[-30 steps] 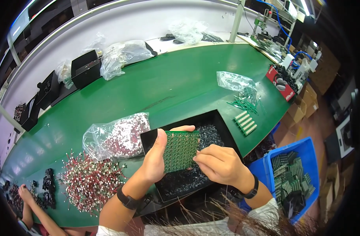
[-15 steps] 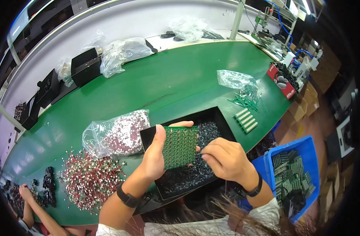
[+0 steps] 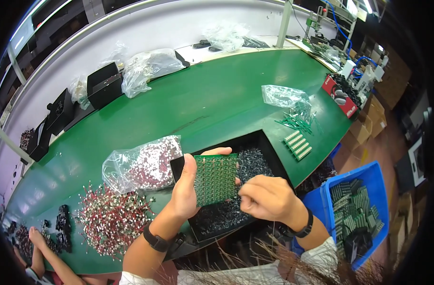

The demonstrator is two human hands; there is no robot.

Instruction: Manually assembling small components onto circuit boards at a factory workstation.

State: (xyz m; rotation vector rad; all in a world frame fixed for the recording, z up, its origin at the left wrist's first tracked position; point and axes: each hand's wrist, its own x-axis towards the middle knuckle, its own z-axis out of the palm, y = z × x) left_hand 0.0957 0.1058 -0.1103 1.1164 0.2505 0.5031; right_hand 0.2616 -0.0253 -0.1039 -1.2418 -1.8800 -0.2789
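Note:
My left hand (image 3: 184, 192) grips a green circuit board panel (image 3: 216, 180) by its left side, thumb along the near face and fingers behind it. Rows of small components cover the panel, which is tilted up toward me. At the panel's right edge, my right hand (image 3: 270, 197) is closed with thumb and fingertips pressed together. Whatever may be between those fingertips is too small or hidden to make out. Both hands are above a black tray (image 3: 273, 154) holding a layer of many tiny dark parts (image 3: 255, 164).
Left of the tray lie a clear bag of red-and-white parts (image 3: 153, 164) and a loose heap of wired parts (image 3: 113, 218). A white-studded board (image 3: 297, 145) and green strips (image 3: 295, 122) lie right. A blue bin (image 3: 381, 190) holds boards. Another person's hand (image 3: 35, 236) is far left.
My right fingers have curled in more and shifted slightly left and down beside the panel. The left hand keeps its hold on the panel. The other person's hand has moved slightly.

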